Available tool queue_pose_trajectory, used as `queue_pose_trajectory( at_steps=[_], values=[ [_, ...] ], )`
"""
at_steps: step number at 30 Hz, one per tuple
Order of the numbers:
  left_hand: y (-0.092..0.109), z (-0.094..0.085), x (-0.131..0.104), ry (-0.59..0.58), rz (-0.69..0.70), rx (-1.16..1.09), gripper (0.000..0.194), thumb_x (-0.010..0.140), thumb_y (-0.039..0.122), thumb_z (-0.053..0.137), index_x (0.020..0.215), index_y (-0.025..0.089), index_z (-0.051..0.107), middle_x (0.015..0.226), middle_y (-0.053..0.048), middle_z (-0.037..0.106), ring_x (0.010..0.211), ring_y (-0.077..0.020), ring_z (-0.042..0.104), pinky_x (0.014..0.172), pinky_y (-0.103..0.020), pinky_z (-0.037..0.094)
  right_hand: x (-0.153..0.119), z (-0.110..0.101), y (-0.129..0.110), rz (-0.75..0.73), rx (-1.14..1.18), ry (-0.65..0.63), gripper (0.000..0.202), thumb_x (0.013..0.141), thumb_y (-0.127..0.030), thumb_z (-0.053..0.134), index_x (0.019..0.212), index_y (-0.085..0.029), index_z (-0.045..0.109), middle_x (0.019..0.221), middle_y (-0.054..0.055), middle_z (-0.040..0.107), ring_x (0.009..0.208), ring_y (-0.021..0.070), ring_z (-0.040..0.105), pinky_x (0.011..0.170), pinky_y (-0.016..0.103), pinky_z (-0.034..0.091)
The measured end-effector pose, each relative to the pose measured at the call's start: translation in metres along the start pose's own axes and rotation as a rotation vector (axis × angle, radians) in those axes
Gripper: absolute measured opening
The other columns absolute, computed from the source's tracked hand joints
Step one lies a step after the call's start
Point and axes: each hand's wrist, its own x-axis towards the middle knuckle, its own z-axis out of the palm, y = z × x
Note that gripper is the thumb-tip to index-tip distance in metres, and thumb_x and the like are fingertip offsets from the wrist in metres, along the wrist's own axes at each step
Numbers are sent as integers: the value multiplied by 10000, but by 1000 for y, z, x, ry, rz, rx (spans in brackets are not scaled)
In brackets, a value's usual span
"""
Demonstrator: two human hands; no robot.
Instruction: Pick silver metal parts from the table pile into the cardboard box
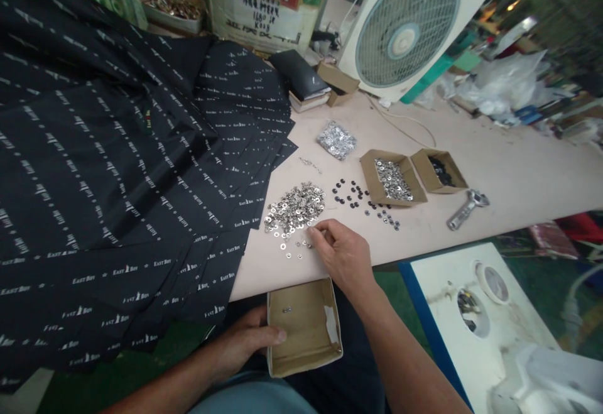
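- Pale table (266, 266) under the work, with a fan (402, 40) beyond the heap (296, 207) of metal pieces and dark printed cloth (141, 150) left of it.
- On the person's side of the heap, past the table edge, the left hand (254, 338) grips a box (301, 338), thumb over its rim.
- At the heap's near edge, the right hand (346, 254) is half curled, thumb and forefinger close together; I can't tell whether they pinch a piece.
- Little looks done, I'd judge: only a few small bits show inside the box.
- Plenty seems left: the heap is large, with strays before it and black discs (353, 204) to its right.
- Farther right of the heap, two cartons (372, 175) hold more pieces, beside a wrench (466, 210).
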Motion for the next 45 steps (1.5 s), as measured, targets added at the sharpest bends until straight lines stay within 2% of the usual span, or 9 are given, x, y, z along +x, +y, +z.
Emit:
queue_pose_trajectory(
  at_steps=[7,11,24,28,31,34,38,41,45],
  values=[
    [4,3,0,-26,21,4,557,776,287,743,1318,161,712,1291,-127,777,1201,-371,689,1085,-504,484,6,7,8,-87,-91,18,352,829,-570,810,798,-240,692,637,-48,600,576,132,526,600,274,354],
    [4,3,0,-14,1,18,586,747,323,762,1309,163,714,1298,-129,772,1192,-381,690,1062,-507,492,12,-3,5,-99,16,-108,354,850,-571,776,757,-241,689,586,-57,564,551,127,489,574,272,350],
    [8,3,-2,-15,17,18,559,779,299,746,1323,175,712,1298,-115,775,1199,-373,689,1078,-515,488,8,-3,3,-191,-23,-150,363,809,-537,844,734,-228,670,612,-61,555,565,118,483,589,272,337],
    [9,0,-5,-3,34,33,554,786,293,754,1329,188,712,1323,-103,766,1212,-361,685,1097,-499,479,-1,-11,-1,-214,73,-274,249,891,-482,773,977,-248,762,583,-71,527,563,134,504,592,267,369],
    [8,-4,-6,-7,54,46,547,796,286,756,1333,193,712,1324,-97,766,1222,-354,679,1110,-491,474,-9,-9,-2,-290,42,-229,306,952,-387,705,1213,-232,738,685,-30,643,614,154,576,659,277,426],
    [8,-5,-6,-2,50,61,544,796,297,756,1326,183,715,1318,-104,768,1212,-363,682,1109,-504,475,-21,-2,-4,-360,-37,-183,171,990,-323,648,1068,-215,755,833,32,739,738,177,666,718,285,436],
    [9,-4,-5,28,54,76,594,774,316,765,1347,175,697,1350,-114,750,1241,-382,664,1126,-529,455,-45,-2,-4,-372,-42,-235,129,989,-265,629,909,-210,713,813,27,746,735,170,682,691,269,417],
    [10,-4,-4,11,72,77,593,782,301,763,1358,179,692,1371,-113,740,1281,-382,642,1145,-531,444,-57,-10,-3,-323,36,-277,84,957,-257,665,905,-225,722,736,-6,719,638,144,639,635,251,403],
    [8,-6,-3,-19,76,59,560,815,278,751,1365,194,693,1392,-107,731,1297,-370,640,1164,-525,437,-46,-10,-2,-155,70,-65,130,960,-319,666,974,-226,754,658,-22,652,587,147,585,610,257,403]
  ],
)
